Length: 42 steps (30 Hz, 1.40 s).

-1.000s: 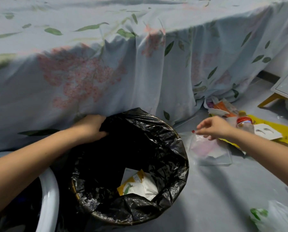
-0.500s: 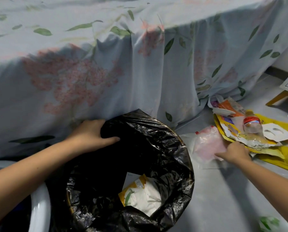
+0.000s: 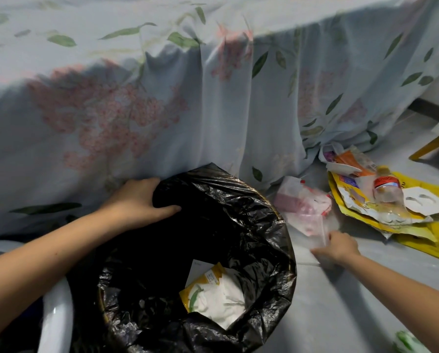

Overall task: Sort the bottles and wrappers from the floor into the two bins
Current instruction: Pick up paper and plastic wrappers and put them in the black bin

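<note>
**Right hand pulls the clear bag back toward the bin**

Half a second ago the right hand [image 3: 337, 247] sat farther up, at the pink-tinted clear plastic bag [image 3: 306, 212] beside the yellow litter; now it has drawn back toward 4 o'clock and pinches the bag's near corner, the bag stretched up and away from it. The left hand [image 3: 140, 201] has barely moved: it stays clamped over the far rim of the black-lined bin [image 3: 272, 225] at 10 o'clock, thumb inside the liner.

Inside that bin lies a white and yellow wrapper [image 3: 214, 294]. The second bin, a white-rimmed one [image 3: 58, 319], is just beside it at 8 o'clock, mostly cut off by the frame edge.

The remaining litter lies at 3 o'clock: a red-capped bottle [image 3: 388, 189] on its side on top of a yellow wrapper [image 3: 417, 225], with an orange packet [image 3: 351, 160] behind, close to the hem of the floral bedsheet [image 3: 213, 98]. A green and white wrapper [image 3: 407, 341] shows at 5 o'clock, at the frame's edge.

Bare grey floor [image 3: 353, 301] lies open between the bin's right rim and the right forearm. The sheet hangs close behind the bin.
</note>
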### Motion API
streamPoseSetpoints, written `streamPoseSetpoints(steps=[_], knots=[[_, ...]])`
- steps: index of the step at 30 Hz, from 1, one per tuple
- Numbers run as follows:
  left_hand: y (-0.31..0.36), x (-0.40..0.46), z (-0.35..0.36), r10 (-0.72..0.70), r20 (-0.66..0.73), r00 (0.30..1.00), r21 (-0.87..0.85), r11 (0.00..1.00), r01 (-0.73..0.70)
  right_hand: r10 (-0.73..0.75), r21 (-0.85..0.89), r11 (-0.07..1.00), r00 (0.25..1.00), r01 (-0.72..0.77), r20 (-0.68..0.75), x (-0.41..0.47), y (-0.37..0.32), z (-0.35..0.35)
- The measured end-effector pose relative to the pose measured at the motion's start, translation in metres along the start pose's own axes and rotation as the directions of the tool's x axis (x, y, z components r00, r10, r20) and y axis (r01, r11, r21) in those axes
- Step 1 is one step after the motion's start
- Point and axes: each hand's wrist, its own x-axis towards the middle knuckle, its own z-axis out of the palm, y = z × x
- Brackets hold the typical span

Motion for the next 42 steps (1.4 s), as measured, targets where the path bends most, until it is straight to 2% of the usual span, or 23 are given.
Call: streamPoseSetpoints(steps=[5,9,12,15,16,19,20,23,26,28,30,31,33,35,36,37,38,39,41,42], knots=[[0.0,0.0,0.001,0.007,-0.001,1.0,-0.003,1.0,-0.007,-0.031,0.279,0.96,0.998,0.015,0.053,-0.003,-0.002,-0.005],[0.0,0.001,0.001,-0.001,0.002,1.0,0.011,1.0,0.001,-0.109,0.544,0.838,0.987,0.029,0.115,-0.009,0.005,-0.024],[0.0,0.0,0.0,-0.007,0.008,1.0,0.007,1.0,0.007,-0.178,0.663,0.742,0.983,0.099,0.052,-0.021,0.008,-0.052],[0.001,-0.001,-0.002,-0.004,0.02,1.0,0.011,1.0,0.004,-0.19,0.756,0.628,0.978,0.186,-0.082,-0.039,0.002,-0.09],[0.001,-0.001,-0.002,-0.004,0.034,0.999,0.024,1.0,0.003,-0.183,0.805,0.563,0.978,0.188,-0.1,-0.046,-0.003,-0.104],[0.002,0.003,-0.008,-0.018,0.123,0.992,0.152,0.988,-0.001,-0.193,0.975,0.201,0.979,0.099,-0.06,-0.07,-0.018,-0.142],[0.002,0.005,-0.012,-0.019,0.151,0.988,0.199,0.98,-0.012,-0.212,0.99,0.119,0.976,0.073,-0.046,-0.079,-0.022,-0.153],[0.01,0.007,-0.028,-0.008,0.113,0.994,0.24,0.97,-0.02,-0.322,0.999,0.026,0.946,0.034,-0.024,-0.105,-0.035,-0.182],[0.034,-0.006,-0.041,0.088,-0.093,0.992,0.228,0.971,-0.065,-0.443,0.996,-0.081,0.894,0.028,-0.061,-0.126,-0.048,-0.199],[0.053,-0.019,-0.05,0.199,-0.243,0.949,0.058,0.98,-0.191,-0.537,0.998,-0.066,0.842,0.021,-0.053,-0.137,-0.055,-0.204],[0.074,-0.031,-0.061,0.187,-0.27,0.945,-0.301,0.916,-0.267,-0.616,0.999,0.042,0.788,0.01,0.018,-0.143,-0.063,-0.203],[0.083,-0.034,-0.067,0.146,-0.218,0.965,-0.503,0.83,-0.24,-0.648,0.994,0.105,0.76,0.017,0.055,-0.146,-0.068,-0.202],[0.099,-0.039,-0.075,0.071,-0.047,0.996,-0.825,0.559,-0.079,-0.704,0.966,0.243,0.702,0.092,0.11,-0.151,-0.077,-0.198],[0.105,-0.043,-0.083,0.074,0.246,0.967,-0.927,0.31,0.212,-0.732,0.911,0.372,0.66,0.179,0.17,-0.161,-0.087,-0.195],[0.106,-0.046,-0.085,0.139,0.375,0.916,-0.902,0.281,0.327,-0.741,0.881,0.416,0.646,0.224,0.185,-0.169,-0.093,-0.193],[0.106,-0.051,-0.085,0.219,0.461,0.86,-0.867,0.32,0.383,-0.742,0.867,0.429,0.646,0.253,0.178,-0.174,-0.097,-0.192],[0.106,-0.055,-0.082,0.273,0.501,0.821,-0.835,0.401,0.376,-0.742,0.873,0.406,0.655,0.272,0.141,-0.178,-0.1,-0.19],[0.106,-0.06,-0.079,0.286,0.51,0.811,-0.807,0.485,0.336,-0.725,0.893,0.358,0.683,0.272,0.082,-0.18,-0.102,-0.189],[0.105,-0.062,-0.067,0.263,0.441,0.858,-0.799,0.55,0.242,-0.667,0.963,0.184,0.745,0.199,-0.026,-0.18,-0.101,-0.187],[0.102,-0.061,-0.062,0.228,0.369,0.901,-0.827,0.523,0.206,-0.661,0.985,0.092,0.749,0.146,-0.049,-0.181,-0.101,-0.186]])
